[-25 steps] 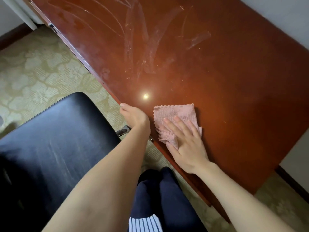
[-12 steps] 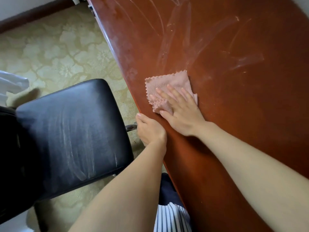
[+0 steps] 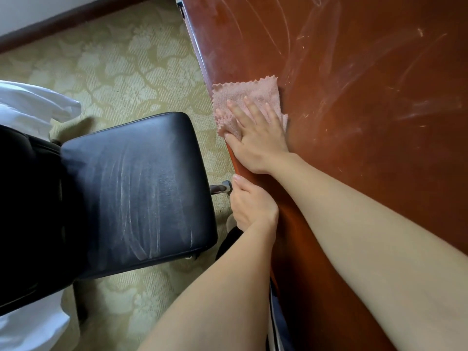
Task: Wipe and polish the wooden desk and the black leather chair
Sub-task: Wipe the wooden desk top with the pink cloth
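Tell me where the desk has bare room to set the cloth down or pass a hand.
Bare: the wide desk top right of the cloth, up to the far streaks. Crowded: the desk's left edge, where the right hand presses the cloth, the left hand grips the edge, and the chair stands close.

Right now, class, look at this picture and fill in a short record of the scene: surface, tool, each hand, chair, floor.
Surface: wooden desk, reddish-brown, pale smear streaks across its top
Tool: pink cloth, zigzag-edged, lying at the desk's chair-side edge
Right hand: flat on the cloth, fingers straight, pressing
Left hand: grips the desk edge, nearer the person
Chair: black leather chair, seat shows pale streaks
Floor: patterned carpet
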Demonstrator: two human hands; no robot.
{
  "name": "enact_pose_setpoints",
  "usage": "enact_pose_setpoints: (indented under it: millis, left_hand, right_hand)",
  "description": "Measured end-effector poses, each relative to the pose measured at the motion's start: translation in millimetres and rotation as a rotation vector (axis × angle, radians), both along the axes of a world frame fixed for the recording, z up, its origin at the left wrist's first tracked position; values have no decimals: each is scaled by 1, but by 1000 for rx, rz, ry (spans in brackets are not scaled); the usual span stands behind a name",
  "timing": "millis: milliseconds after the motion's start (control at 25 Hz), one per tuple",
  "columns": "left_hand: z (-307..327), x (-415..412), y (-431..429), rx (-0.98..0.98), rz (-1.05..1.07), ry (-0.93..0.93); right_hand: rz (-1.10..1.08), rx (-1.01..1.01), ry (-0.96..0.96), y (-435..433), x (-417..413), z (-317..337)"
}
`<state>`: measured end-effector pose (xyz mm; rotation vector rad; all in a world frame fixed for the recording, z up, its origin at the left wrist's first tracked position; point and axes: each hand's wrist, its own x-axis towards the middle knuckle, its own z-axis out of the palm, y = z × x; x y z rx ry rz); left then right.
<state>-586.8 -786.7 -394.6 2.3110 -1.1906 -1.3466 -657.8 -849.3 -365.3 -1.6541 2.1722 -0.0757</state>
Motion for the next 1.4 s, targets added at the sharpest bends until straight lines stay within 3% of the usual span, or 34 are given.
enact_pose_setpoints:
  millis: [240,600,880,1160,1280,1400]
  left_hand:
    - [-4,2,-3,16,-23,33]
    - [-8,4,3,14,21,112]
    - [-15,5,2,-14,39,180]
    - [-14,3,0,-23,26,163]
    - [-13,3,1,-7,37,156]
    - [-11,4,0,-13,7,144]
  right_hand:
    - [-68,-33,-188,63,-2,1]
    - [-135,-79,-213,177,1,2]
    - [-27,-227,-33,97,-11,-8]
    - [73,-32,132,-9,-8,-16]
    - [74,-12,132,-12,-6,-18]
    - [74,-120,56,21,-2,-21]
